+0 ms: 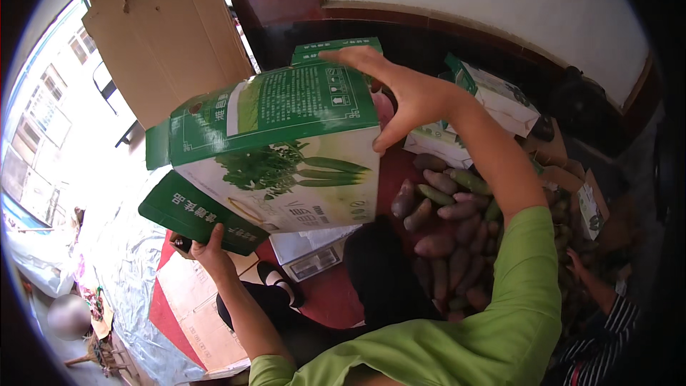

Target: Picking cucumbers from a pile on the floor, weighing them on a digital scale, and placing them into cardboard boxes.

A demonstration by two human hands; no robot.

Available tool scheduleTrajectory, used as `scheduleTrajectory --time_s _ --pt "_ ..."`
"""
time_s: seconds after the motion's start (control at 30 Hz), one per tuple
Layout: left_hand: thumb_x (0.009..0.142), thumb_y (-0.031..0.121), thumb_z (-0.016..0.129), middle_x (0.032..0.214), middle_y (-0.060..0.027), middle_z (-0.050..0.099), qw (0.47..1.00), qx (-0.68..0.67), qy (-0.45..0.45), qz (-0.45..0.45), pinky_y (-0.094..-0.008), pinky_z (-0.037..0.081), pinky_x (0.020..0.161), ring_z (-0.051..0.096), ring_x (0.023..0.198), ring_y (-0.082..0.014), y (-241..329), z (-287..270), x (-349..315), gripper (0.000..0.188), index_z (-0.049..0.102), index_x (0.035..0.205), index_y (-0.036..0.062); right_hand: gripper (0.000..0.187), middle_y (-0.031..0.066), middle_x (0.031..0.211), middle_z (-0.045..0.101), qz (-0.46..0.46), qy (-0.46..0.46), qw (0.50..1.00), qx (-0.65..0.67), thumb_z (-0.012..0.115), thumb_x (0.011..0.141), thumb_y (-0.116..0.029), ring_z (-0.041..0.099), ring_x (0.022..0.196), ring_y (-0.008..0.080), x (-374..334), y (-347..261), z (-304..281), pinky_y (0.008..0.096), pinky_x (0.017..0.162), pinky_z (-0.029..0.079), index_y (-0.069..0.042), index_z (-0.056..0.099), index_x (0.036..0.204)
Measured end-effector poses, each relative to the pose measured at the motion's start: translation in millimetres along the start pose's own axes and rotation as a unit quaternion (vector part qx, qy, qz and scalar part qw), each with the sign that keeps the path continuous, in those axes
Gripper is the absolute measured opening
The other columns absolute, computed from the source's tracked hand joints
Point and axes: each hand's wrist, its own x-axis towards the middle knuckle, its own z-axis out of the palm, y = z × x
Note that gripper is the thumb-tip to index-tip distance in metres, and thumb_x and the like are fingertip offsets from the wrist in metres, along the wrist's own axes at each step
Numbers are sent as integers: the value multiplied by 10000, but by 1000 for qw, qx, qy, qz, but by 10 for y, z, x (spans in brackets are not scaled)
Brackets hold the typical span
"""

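Note:
A large green and white cardboard carton (300, 121), printed with green radishes and leaves, is held up tilted in front of me. My right hand (404, 89) grips its right end, fingers over the upper edge and thumb against the white side. At the lower left, my left hand (211, 250) pinches a green end flap (204, 211) that hangs out from the carton. Another green flap stands out at the left end, above that one. The carton's inside is mostly hidden.
A pile of purple and green radishes (457, 236) lies right of my knees on red floor covering. Other cartons (493, 93) stand behind it. A white box (311, 250) lies below the held carton, flattened cardboard (193, 300) at left. Another person's hand (577, 266) is at far right.

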Motion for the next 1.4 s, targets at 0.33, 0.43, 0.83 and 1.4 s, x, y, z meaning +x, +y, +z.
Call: scheduleTrajectory --time_s 0.33,0.43,0.83,1.4 --pt "657 -94 703 746 -49 574 888 355 -89 279 -273 452 649 573 706 -182 -73 144 -6 208 655 845 -19 744 144 1353 383 170 -16 985 -22 711 663 -122 383 1250 268 -574 1111 985 354 1051 312 -88 416 1345" --pt "635 -35 699 711 -59 526 822 456 -138 313 -308 457 613 564 679 -225 -265 372 -140 211 671 806 86 691 160 1308 430 226 11 973 54 687 702 -90 431 1203 247 -774 1388 1678 341 1005 364 -50 411 1334" --pt "724 95 641 688 -29 439 673 575 -280 373 -346 443 562 547 678 -203 -564 729 -595 85 649 793 144 571 138 1169 575 328 227 873 279 643 735 -53 547 1079 209 -1364 1907 3031 327 937 417 -8 463 1274" --pt "782 93 631 884 -38 610 707 609 -290 212 -368 490 661 629 780 -226 -458 525 -537 348 632 1119 179 389 164 1055 630 492 301 783 233 610 771 -124 610 991 250 -2443 1636 3438 338 854 477 -40 585 1150"
